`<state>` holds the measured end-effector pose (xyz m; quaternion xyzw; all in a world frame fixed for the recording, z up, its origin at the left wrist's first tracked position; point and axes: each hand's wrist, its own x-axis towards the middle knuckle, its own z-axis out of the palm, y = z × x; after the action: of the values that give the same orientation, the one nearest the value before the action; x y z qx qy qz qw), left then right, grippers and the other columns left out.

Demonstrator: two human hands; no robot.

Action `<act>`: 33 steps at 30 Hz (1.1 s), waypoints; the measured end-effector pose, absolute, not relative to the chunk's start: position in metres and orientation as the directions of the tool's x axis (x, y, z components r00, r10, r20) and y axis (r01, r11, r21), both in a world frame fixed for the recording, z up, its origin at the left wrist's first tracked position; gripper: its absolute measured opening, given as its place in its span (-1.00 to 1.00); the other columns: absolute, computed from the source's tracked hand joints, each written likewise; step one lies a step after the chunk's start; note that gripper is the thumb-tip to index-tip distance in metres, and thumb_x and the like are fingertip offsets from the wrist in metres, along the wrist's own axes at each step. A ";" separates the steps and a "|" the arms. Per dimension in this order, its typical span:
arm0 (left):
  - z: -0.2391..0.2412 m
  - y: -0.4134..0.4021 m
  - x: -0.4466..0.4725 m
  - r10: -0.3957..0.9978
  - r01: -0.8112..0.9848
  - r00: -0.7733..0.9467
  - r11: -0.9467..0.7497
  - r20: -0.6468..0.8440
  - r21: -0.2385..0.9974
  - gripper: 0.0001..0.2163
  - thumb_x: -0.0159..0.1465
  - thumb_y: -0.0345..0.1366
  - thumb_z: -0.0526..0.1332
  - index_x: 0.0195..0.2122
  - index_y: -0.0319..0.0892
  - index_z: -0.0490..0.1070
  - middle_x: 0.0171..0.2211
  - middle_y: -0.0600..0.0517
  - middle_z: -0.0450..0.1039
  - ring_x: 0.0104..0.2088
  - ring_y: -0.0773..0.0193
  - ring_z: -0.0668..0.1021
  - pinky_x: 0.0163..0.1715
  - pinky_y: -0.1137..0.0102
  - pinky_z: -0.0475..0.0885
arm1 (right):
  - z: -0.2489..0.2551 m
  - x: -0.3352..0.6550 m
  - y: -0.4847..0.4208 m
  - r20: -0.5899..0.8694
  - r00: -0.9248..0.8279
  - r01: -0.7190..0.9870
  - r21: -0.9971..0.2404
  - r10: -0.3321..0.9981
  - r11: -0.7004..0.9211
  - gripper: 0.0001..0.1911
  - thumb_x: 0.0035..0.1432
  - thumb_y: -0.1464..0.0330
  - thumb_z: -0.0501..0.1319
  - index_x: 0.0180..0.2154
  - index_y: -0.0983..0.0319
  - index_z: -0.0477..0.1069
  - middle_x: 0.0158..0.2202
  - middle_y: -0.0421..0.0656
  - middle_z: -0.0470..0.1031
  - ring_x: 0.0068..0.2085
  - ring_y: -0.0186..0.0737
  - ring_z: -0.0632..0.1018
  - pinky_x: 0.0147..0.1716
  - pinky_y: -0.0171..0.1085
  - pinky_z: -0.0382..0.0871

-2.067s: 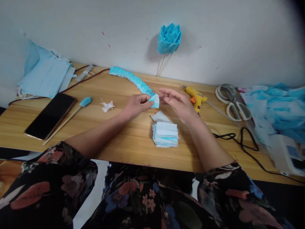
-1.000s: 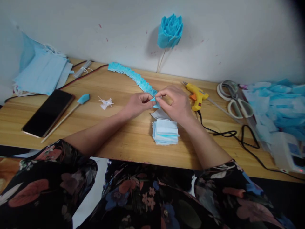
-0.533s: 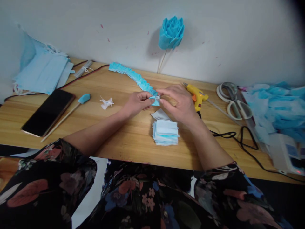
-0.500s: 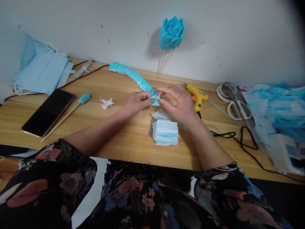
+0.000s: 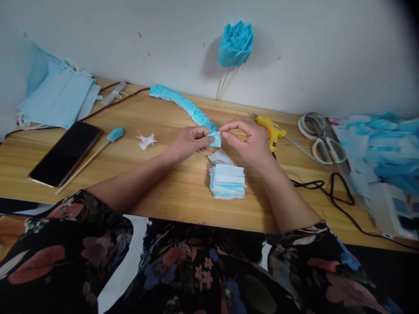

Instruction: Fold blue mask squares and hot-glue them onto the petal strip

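Left hand (image 5: 191,140): pinching blue piece (image 5: 216,141); right hand (image 5: 248,141): pinching its corner. Folding, apparently; next crease likely needs steady left hold.

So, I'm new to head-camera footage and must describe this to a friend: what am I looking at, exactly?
There is no machine here, just a person's two bare hands. The picture comes from a camera worn on the head, looking forward and down. The left hand holds a small blue piece; the fingertips of the right hand are at its edge. On the wooden table, a curved strip of overlapping blue pieces lies beyond the hands, and a stack of cut pieces lies nearer the person. To the left are a phone and face masks; to the right, a yellow glue gun and scissors.
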<state>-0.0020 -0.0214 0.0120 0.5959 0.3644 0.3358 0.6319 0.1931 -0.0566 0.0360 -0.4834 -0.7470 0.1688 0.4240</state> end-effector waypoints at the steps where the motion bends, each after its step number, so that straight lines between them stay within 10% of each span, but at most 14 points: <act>1: 0.012 -0.021 -0.002 0.858 0.009 0.509 0.065 -0.060 0.998 -0.83 0.17 -0.26 0.36 -0.44 -0.22 0.42 -0.60 0.13 0.39 -0.56 0.46 0.42 -0.52 0.52 0.29 | 0.036 0.194 -0.056 0.476 -0.186 0.579 -0.654 0.860 0.487 -0.93 0.19 0.32 0.30 -0.30 0.07 0.58 -0.27 -0.21 0.65 -0.16 -0.11 0.61 -0.02 -0.03 0.47; 14: 0.010 -0.020 -0.003 0.871 -0.019 0.487 0.084 -0.064 0.996 -0.83 0.16 -0.24 0.37 -0.42 -0.22 0.45 -0.60 0.12 0.41 -0.57 0.45 0.43 -0.51 0.51 0.31 | 0.035 0.198 -0.056 0.489 -0.316 0.563 -0.593 0.813 0.575 -0.88 0.21 0.39 0.26 -0.27 0.03 0.54 -0.12 -0.24 0.66 -0.05 -0.09 0.62 0.08 0.04 0.42; 33: 0.012 -0.022 -0.002 0.882 -0.010 0.471 -0.007 0.011 1.000 -0.82 0.16 -0.22 0.39 -0.40 -0.22 0.48 -0.58 0.15 0.39 -0.54 0.47 0.39 -0.48 0.51 0.30 | 0.020 0.188 -0.053 0.286 -0.168 0.398 -0.856 0.944 0.330 -0.87 0.17 0.26 0.29 -0.31 0.15 0.39 -0.38 -0.26 0.53 -0.35 -0.30 0.55 -0.25 -0.21 0.49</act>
<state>-0.0020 -0.0224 0.0118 0.6067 0.3590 0.3680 0.6062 0.1878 -0.0533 0.0204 -0.4831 -0.6942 0.3190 0.4276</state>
